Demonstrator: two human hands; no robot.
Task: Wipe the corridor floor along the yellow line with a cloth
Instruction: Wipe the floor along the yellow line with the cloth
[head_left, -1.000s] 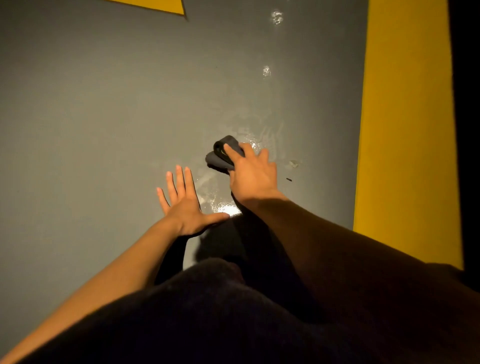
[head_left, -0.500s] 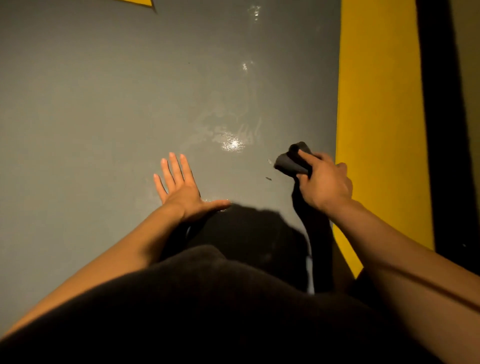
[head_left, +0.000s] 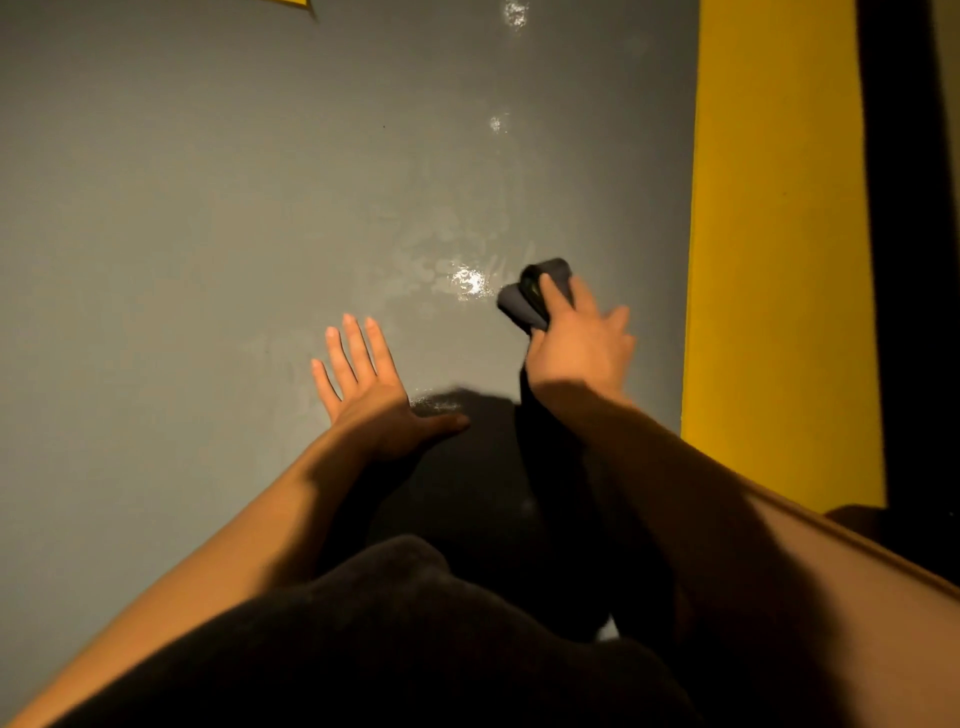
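Kneeling over the floor (head_left: 208, 208), I had my left hand (head_left: 374, 395) planted flat, fingers spread wide and holding nothing, which I judge was to carry my weight while the other arm swept. My right hand (head_left: 582, 348) was curled round the cloth (head_left: 524, 301), its grip bunching the dark fabric so it pressed down as a pad. That put the cloth beside a wet sheen (head_left: 467, 283), near the yellow line (head_left: 779, 260) along the floor's right edge.

I see cloth (head_left: 519, 306) dark grey under my fingers (head_left: 553, 293) | floor (head_left: 208, 234) plain grey | line (head_left: 774, 260) yellow, beyond fingertips' right | sleeve (head_left: 389, 639) black
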